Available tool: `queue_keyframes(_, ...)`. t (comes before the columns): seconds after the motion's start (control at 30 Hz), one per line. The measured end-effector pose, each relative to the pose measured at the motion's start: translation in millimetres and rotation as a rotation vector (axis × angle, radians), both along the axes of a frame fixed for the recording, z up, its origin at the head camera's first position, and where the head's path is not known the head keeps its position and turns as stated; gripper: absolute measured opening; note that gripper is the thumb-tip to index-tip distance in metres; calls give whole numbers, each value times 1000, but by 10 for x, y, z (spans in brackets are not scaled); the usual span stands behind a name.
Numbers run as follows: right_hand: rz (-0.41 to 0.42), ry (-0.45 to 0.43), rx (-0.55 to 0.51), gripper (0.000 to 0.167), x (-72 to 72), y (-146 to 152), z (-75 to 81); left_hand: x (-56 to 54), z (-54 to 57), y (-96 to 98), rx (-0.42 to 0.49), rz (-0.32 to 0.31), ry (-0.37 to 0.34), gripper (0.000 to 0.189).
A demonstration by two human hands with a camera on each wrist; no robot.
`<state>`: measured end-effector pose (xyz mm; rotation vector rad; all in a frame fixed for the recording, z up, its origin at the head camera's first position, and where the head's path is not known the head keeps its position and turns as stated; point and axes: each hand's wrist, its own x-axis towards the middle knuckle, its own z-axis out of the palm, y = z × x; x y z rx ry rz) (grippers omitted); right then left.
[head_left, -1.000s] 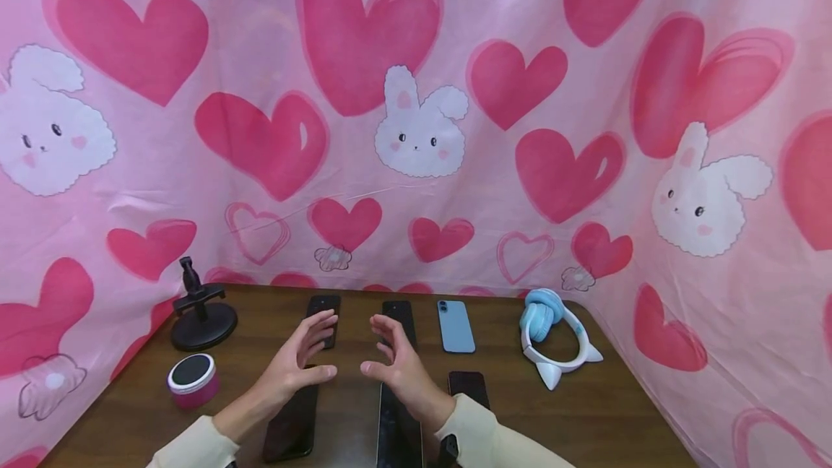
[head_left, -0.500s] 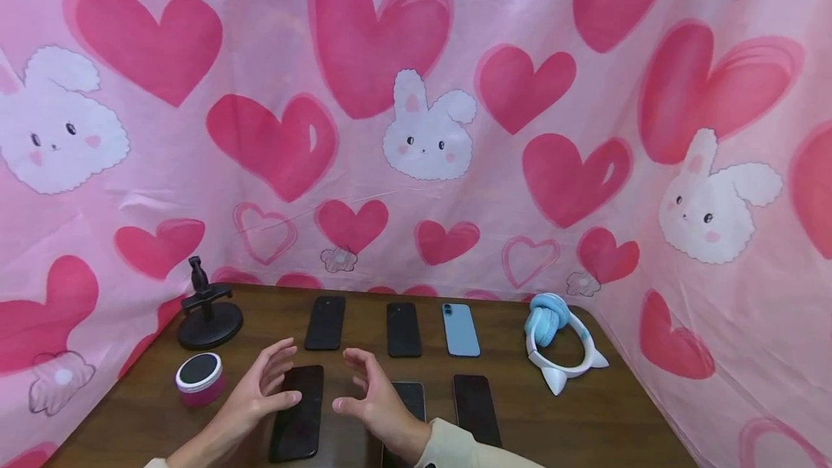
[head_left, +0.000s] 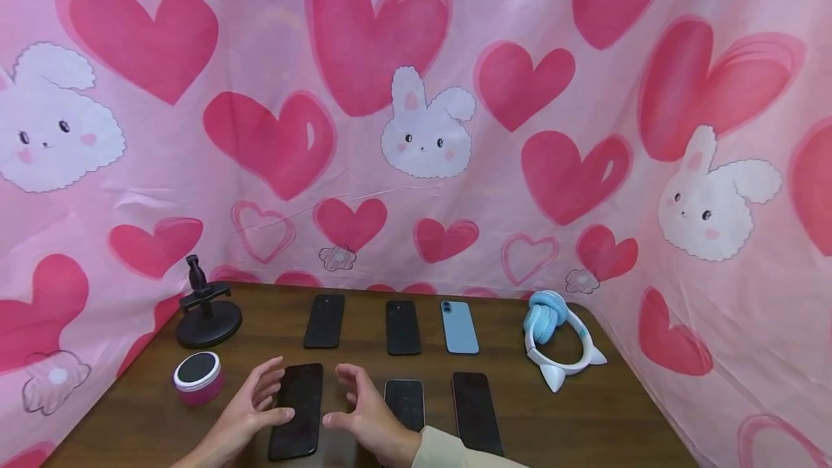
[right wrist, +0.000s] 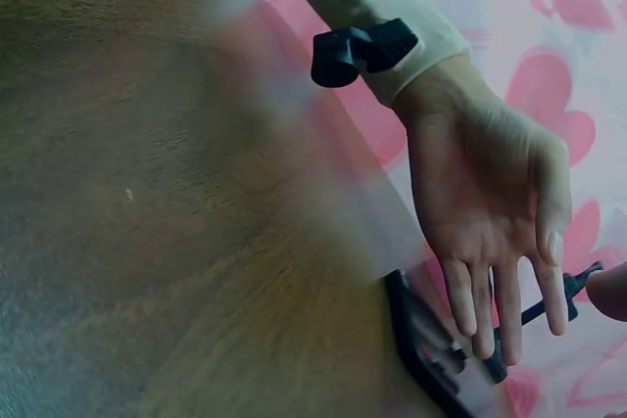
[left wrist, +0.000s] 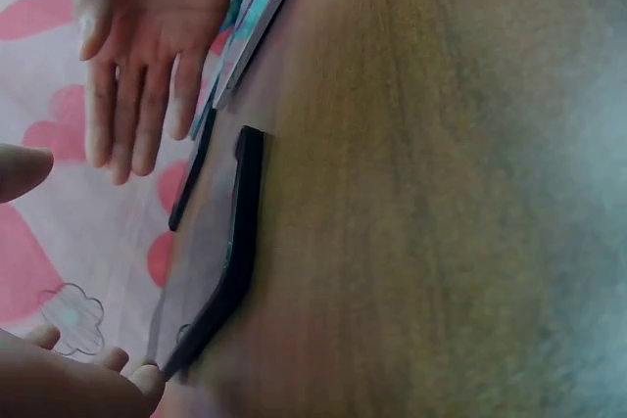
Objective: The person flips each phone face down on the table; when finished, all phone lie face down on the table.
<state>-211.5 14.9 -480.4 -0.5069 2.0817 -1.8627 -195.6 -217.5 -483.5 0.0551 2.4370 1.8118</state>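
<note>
My left hand [head_left: 242, 416] and right hand [head_left: 372, 417], fingers relaxed and holding nothing, flanked a glossy black rectangular phone [head_left: 302, 410] on the brown wooden tabletop [head_left: 572, 425]; even, two-sided contact along its edges seemed best.

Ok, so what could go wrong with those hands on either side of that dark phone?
Two things, maybe. The dark phone looks thin and smooth, so it might slip if the left hand and right hand pick it up by its edges. Also, in the head view the right hand covers part of the next phone in the front row, so it could bump that one if it drops lower.
</note>
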Motion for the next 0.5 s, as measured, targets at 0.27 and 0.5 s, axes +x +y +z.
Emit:
queue_keyframes(0.27,-29,-57,6,70,-84,-34,-109,-48,-85,-7,-49,34,-34,88)
queue_keyframes(0.5,-7,-59,3,68,-94,-67,-201,-49,-123,-51,-80,37,-32,86)
